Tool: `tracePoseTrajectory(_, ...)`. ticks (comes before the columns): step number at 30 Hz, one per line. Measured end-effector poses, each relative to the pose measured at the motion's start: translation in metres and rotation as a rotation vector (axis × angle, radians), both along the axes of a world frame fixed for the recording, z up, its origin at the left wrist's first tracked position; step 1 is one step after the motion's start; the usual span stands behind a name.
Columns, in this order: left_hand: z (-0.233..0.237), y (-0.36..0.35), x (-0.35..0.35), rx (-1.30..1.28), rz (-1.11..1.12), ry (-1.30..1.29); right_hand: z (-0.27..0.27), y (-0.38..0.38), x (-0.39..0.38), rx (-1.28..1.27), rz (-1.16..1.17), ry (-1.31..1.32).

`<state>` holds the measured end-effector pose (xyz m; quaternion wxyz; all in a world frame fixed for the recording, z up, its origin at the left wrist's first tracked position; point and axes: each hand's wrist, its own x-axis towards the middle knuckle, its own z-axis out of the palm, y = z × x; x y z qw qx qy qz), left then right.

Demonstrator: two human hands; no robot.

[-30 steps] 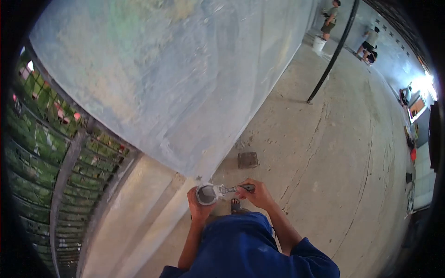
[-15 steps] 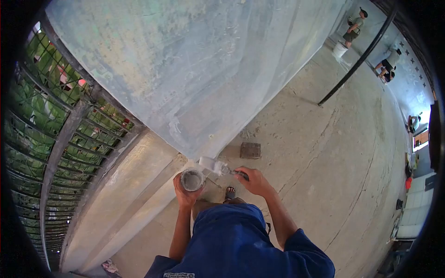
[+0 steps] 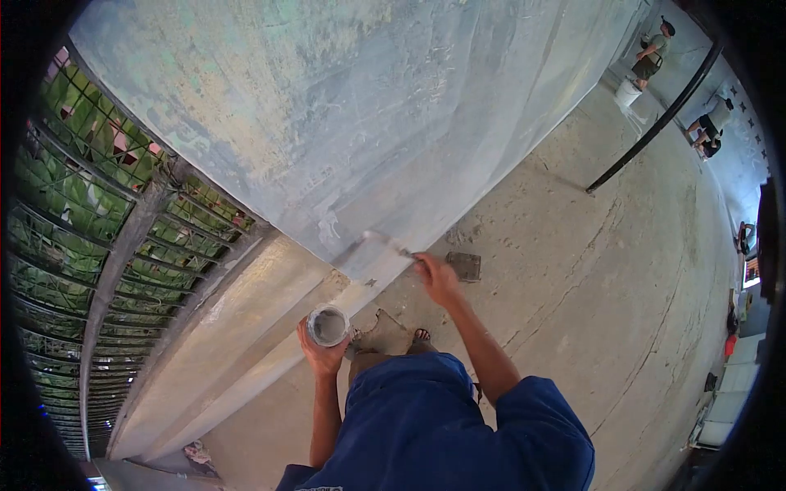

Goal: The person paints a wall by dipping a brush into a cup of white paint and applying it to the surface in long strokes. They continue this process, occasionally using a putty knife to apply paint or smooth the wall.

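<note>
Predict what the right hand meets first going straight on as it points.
Right hand: likely the wall, with the brush reaching it first; motion blur leaves depth and any contact unclear.

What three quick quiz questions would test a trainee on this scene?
1. Multiple choice: what does the right hand hold? A) a hammer B) a brush C) a bottle
2. True or false: the brush is dipped inside the cup that the left hand holds.
3. Fill in: the shirt of the person wearing the camera is ____.

Key: 1. B; 2. False; 3. blue
</note>
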<state>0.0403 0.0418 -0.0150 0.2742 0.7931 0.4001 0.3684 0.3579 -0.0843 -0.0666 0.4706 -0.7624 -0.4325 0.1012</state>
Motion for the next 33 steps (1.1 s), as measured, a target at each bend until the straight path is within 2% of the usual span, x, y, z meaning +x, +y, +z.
tracePoseTrajectory(3, -0.002, -0.001, -0.003, -0.045, 0.028, -0.009, -0.020, -0.009, 0.043, 0.017, -0.218, -0.107)
tracePoseTrajectory(4, -0.004, -0.002, -0.005, -0.045, 0.036, -0.005, -0.023, -0.012, 0.054, 0.019, -0.213, -0.101)
tracePoseTrajectory(6, -0.008, -0.003, -0.008, -0.032, 0.057, 0.013, -0.029, -0.014, 0.068, 0.020, -0.432, -0.089)
tracePoseTrajectory(10, -0.015, 0.001, -0.011, -0.034, 0.059, 0.054, -0.050, 0.003, 0.060, 0.105, -0.483, -0.064)
tracePoseTrajectory(14, -0.007, 0.003, -0.003, -0.059, 0.030, 0.020, -0.054, 0.031, -0.025, 0.075, -0.301, 0.078)
tracePoseTrajectory(16, -0.001, 0.005, 0.002, -0.023, 0.010, 0.026, -0.068, 0.028, -0.064, 0.176, -0.134, 0.085)
tracePoseTrajectory(17, 0.001, 0.007, 0.004, -0.022, 0.008, 0.029, -0.062, 0.021, -0.073, 0.177, -0.136, 0.088)
tracePoseTrajectory(19, 0.003, 0.009, 0.007, 0.007, 0.019, 0.080, -0.046, 0.004, -0.082, 0.017, 0.078, 0.248)
tracePoseTrajectory(22, 0.007, 0.010, 0.012, -0.009, 0.004, 0.060, -0.044, -0.004, -0.049, 0.051, 0.168, 0.229)
tracePoseTrajectory(24, 0.002, 0.012, 0.012, 0.007, -0.024, 0.040, -0.049, 0.000, -0.015, -0.041, 0.059, 0.232)
tracePoseTrajectory(28, 0.007, 0.008, 0.013, 0.038, -0.036, 0.063, -0.052, 0.001, 0.074, 0.023, -0.120, 0.070)
tracePoseTrajectory(29, 0.007, 0.008, 0.012, 0.042, -0.036, 0.061, -0.058, -0.005, 0.087, 0.027, -0.120, 0.068)
tracePoseTrajectory(31, 0.006, 0.007, 0.010, 0.056, -0.045, 0.035, -0.067, -0.009, 0.110, 0.024, -0.330, 0.151)
tracePoseTrajectory(32, 0.006, 0.006, 0.009, 0.056, -0.037, 0.032, -0.071, -0.008, 0.112, 0.024, -0.321, 0.148)
tracePoseTrajectory(33, 0.007, 0.004, 0.008, 0.015, -0.030, 0.028, -0.072, -0.009, 0.109, 0.032, -0.415, 0.151)
